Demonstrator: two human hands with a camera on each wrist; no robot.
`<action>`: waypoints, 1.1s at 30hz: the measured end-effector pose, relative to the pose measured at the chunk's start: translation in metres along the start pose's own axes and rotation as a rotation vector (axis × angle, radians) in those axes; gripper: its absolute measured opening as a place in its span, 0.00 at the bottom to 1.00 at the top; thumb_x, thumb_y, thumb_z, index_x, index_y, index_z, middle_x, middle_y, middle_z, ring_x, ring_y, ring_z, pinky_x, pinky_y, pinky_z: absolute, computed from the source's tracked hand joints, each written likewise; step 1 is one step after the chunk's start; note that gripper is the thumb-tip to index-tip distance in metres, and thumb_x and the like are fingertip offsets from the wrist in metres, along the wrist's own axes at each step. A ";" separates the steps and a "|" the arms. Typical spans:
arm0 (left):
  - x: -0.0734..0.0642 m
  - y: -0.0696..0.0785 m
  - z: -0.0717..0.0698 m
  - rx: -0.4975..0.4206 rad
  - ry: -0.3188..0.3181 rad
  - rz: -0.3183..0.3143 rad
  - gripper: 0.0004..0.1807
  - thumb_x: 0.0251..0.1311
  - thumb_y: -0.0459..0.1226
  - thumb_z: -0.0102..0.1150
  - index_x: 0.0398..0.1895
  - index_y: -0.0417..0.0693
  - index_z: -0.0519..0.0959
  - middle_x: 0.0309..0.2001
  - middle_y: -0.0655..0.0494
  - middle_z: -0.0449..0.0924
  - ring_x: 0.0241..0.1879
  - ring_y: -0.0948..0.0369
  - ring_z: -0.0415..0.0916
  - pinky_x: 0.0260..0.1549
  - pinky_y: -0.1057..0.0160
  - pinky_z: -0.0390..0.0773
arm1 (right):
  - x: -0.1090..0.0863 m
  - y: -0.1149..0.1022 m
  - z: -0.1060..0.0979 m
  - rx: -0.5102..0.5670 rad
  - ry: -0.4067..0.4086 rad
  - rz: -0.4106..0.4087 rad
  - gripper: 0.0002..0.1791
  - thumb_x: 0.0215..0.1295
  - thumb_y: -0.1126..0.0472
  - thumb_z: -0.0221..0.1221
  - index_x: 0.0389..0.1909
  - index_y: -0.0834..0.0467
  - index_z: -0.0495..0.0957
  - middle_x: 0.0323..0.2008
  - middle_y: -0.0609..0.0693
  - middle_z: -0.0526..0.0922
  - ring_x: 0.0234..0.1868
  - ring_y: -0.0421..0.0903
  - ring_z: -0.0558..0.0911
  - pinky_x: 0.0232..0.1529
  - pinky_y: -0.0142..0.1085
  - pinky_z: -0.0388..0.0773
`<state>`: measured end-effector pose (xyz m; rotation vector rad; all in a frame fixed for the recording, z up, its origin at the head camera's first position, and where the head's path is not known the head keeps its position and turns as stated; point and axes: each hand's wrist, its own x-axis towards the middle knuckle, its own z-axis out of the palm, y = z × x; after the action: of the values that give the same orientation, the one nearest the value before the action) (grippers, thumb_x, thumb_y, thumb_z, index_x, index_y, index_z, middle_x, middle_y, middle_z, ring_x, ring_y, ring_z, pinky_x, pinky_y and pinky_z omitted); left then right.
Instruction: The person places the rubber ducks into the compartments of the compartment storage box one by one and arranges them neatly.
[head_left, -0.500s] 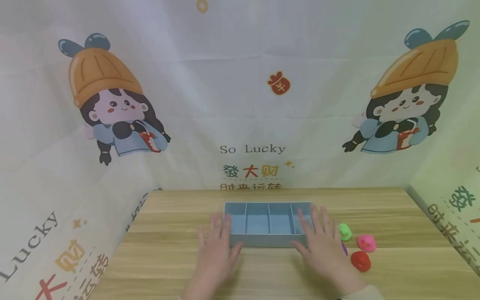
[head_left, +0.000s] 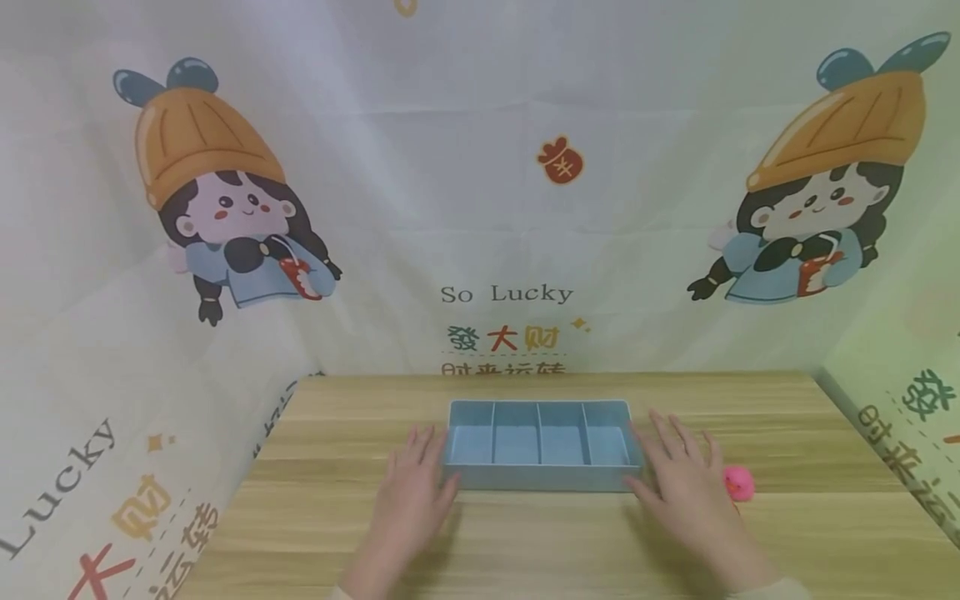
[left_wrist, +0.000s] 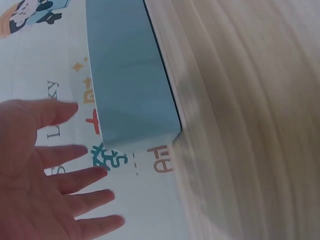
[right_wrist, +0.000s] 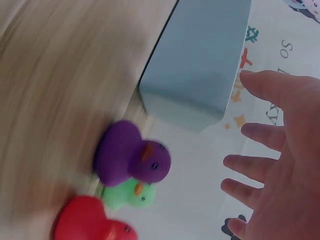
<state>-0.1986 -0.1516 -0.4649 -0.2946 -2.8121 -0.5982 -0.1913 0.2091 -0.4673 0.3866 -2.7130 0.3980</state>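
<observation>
A blue-grey divided box (head_left: 543, 478) with several compartments in a row sits on the wooden table, nothing in the compartments. At its left end is my left hand (head_left: 415, 482), fingers spread and straight, holding nothing. My right hand (head_left: 684, 486) is at the opposite end, also with spread fingers and nothing gripped. In the right wrist view a purple toy duck (right_wrist: 120, 155) lies near the box end, with a green duck (right_wrist: 120, 195) behind it and a red duck (right_wrist: 82, 220) alongside. In the head view the right hand hides most of these; a pink duck (head_left: 739, 483) shows beside it.
The wooden tabletop (head_left: 337, 433) extends around the box on all sides. A white printed cloth (head_left: 390, 192) hangs behind the table and down both sides.
Both hands have moved outward from over the box ends, the right one farther. In the head view the right hand now covers the green and purple ducks and nearly all of the red one.
</observation>
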 end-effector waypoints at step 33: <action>0.014 -0.036 0.012 -0.272 -0.061 0.065 0.25 0.72 0.35 0.59 0.70 0.38 0.72 0.73 0.43 0.71 0.72 0.41 0.67 0.71 0.38 0.69 | -0.029 0.047 -0.007 -0.037 0.027 -0.012 0.24 0.45 0.47 0.81 0.43 0.51 0.87 0.45 0.54 0.90 0.51 0.59 0.85 0.65 0.70 0.58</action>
<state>-0.2228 -0.1764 -0.4846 -0.4603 -2.7631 -0.9740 -0.1782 0.2614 -0.4828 0.3840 -2.6863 0.3473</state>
